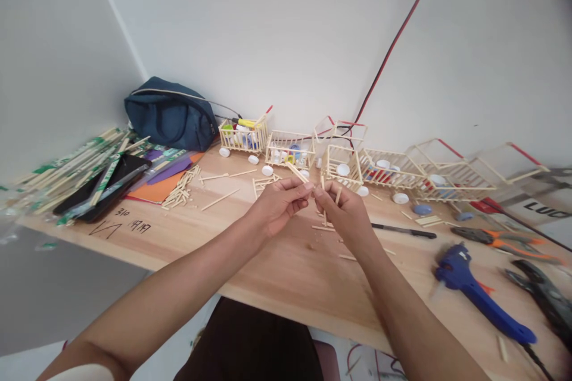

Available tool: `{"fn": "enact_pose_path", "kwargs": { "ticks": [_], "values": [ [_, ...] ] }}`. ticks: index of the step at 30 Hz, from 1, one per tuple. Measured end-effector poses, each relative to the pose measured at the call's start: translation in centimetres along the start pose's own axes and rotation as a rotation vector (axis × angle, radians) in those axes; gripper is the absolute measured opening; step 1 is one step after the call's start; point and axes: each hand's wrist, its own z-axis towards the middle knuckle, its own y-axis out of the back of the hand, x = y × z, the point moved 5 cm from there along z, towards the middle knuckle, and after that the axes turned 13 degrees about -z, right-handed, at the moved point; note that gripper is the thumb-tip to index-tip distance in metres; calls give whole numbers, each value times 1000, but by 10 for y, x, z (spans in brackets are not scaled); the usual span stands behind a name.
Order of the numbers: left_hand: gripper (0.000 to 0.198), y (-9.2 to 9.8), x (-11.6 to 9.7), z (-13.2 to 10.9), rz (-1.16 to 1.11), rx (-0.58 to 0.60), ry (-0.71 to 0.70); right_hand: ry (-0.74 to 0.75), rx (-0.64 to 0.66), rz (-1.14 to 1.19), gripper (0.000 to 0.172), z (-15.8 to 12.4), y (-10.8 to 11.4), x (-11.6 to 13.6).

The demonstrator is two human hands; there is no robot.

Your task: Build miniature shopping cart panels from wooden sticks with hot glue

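Observation:
My left hand point(276, 207) and my right hand point(347, 212) meet fingertip to fingertip above the middle of the wooden table. Short pale wooden sticks point(297, 172) rise from the left hand's pinch. A small frame of wooden sticks point(324, 205) is gripped by the right hand, its ends poking out between the fingers. What lies exactly where the fingertips meet is hidden. Right behind the hands stand small stick-built carts, such as one cart point(343, 175) with white caps inside. A ladder-like stick panel point(264, 186) lies behind the left hand.
Blue glue gun point(480, 300), orange-handled pliers point(504, 241), black-handled tool point(543, 294) and black pen point(404, 230) lie to the right. Leftward are cut sticks point(182, 187), bagged chopsticks point(75, 161), a dark phone-like slab point(127, 175) and a blue pouch point(172, 113). A wall stands behind.

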Motion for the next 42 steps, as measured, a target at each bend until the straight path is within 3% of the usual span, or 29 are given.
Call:
{"fn": "enact_pose_path", "kwargs": {
  "ticks": [6,11,16,24,35,42],
  "values": [
    [26,-3,-7,9,76,-19,-53,28,134,-152,39,3,32,-2],
    [17,-1,-22,18,423,-9,-121,45,213,-287,38,5,52,-16],
    [10,-12,-25,35,642,18,-169,21,30,-359,39,9,66,-24],
    [3,-33,-19,56,668,-22,-181,-54,-292,-462,35,16,83,-32],
    [8,-39,-19,63,715,-24,-202,-112,-425,-468,32,16,90,-43],
    [4,-37,-19,65,748,-37,-176,-135,-444,-529,32,14,94,-42]
  ]
}}
